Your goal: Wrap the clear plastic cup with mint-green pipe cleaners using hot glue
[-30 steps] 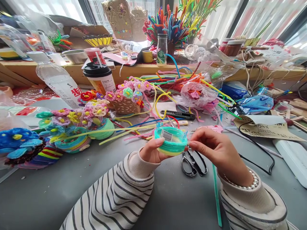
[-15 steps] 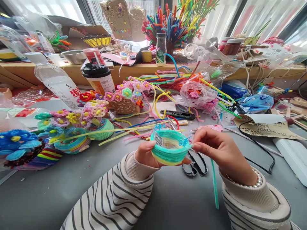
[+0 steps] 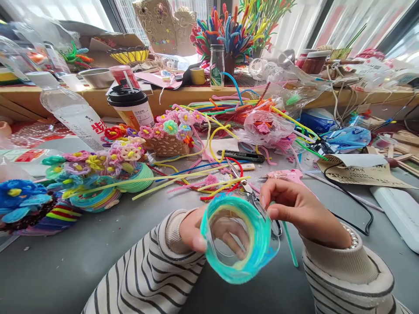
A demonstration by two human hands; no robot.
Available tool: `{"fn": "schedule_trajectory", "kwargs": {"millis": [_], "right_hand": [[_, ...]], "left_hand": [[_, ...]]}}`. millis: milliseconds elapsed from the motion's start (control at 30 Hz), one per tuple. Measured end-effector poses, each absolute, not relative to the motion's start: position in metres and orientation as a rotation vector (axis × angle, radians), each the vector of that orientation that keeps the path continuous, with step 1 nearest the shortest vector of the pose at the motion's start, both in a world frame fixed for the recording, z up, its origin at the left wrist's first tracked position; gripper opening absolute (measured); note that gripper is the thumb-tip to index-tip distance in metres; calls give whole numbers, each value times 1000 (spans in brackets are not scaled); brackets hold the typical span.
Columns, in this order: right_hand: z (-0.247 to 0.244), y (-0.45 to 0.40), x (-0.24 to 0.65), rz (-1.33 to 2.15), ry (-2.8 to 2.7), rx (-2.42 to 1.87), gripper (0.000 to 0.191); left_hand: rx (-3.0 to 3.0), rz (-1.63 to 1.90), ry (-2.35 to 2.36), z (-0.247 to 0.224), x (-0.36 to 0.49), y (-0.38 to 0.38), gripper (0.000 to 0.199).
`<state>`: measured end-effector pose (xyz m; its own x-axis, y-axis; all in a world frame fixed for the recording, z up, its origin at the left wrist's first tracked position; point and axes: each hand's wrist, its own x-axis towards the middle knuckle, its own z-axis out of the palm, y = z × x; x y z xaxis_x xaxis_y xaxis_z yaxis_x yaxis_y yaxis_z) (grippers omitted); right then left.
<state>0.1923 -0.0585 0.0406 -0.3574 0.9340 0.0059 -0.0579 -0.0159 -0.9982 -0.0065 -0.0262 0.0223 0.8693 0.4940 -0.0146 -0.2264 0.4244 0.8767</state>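
Note:
A clear plastic cup (image 3: 263, 235) wrapped in teal and pale yellow fuzzy stems is tilted so its round face points toward me. My left hand (image 3: 196, 233) holds it from the left, the thumb on the near side and fingers showing through the clear plastic. Thumb and forefinger of my right hand (image 3: 291, 209) pinch a teal pipe cleaner (image 3: 290, 244) just right of the cup, its free end hanging down. Behind the cup lie black-handled scissors (image 3: 250, 192), partly hidden.
Flower-topped pots (image 3: 135, 176) stand at the left, with a bottle (image 3: 77, 122) and a lidded paper cup (image 3: 131, 109) behind. Loose pipe cleaners, a black cutter (image 3: 240, 156) and a pink glue gun (image 3: 286, 175) lie beyond my hands. A white case (image 3: 396, 218) is at the right.
The wrapped cup has tipped from nearly upright to facing me and sits slightly lower. My left hand has turned with it. My right hand still pinches the teal stem.

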Motion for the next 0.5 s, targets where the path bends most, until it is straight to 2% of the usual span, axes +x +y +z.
{"fn": "schedule_trajectory", "kwargs": {"millis": [167, 500], "right_hand": [[43, -56, 189, 1472, -1362, -1109, 15], [38, -53, 187, 1225, -1465, -1243, 14]], "left_hand": [[1094, 348, -2, 14, -5, -21, 61], [1455, 441, 166, 11, -7, -18, 62]]}}
